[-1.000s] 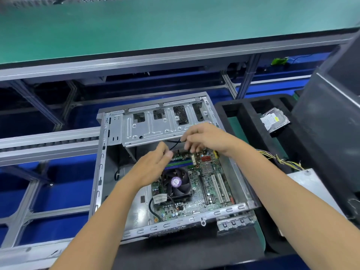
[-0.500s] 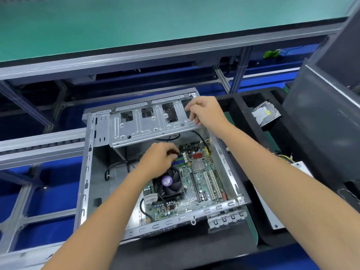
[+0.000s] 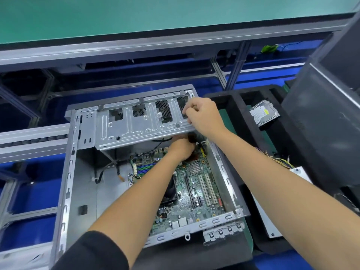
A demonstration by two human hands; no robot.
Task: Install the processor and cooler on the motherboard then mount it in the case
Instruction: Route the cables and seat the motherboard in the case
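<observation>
Both hands work at the far right corner of the open case [image 3: 67,172]. Fingers of the right hand [image 3: 202,115] curl over the right end of the metal drive cage [image 3: 136,127] and grip its edge. Just below it, the left hand [image 3: 180,150] reaches under the cage's front lip, fingers bent around something dark; what it holds cannot be made out. The motherboard [image 3: 196,193] lies flat inside the case against its right wall, and the left forearm crosses over the cooler [image 3: 171,193], hiding most of it. Right of the case, a hard drive [image 3: 263,114] rests in a black foam tray [image 3: 235,94], with a bundle of yellow wires [image 3: 280,159] nearer the right forearm.
</observation>
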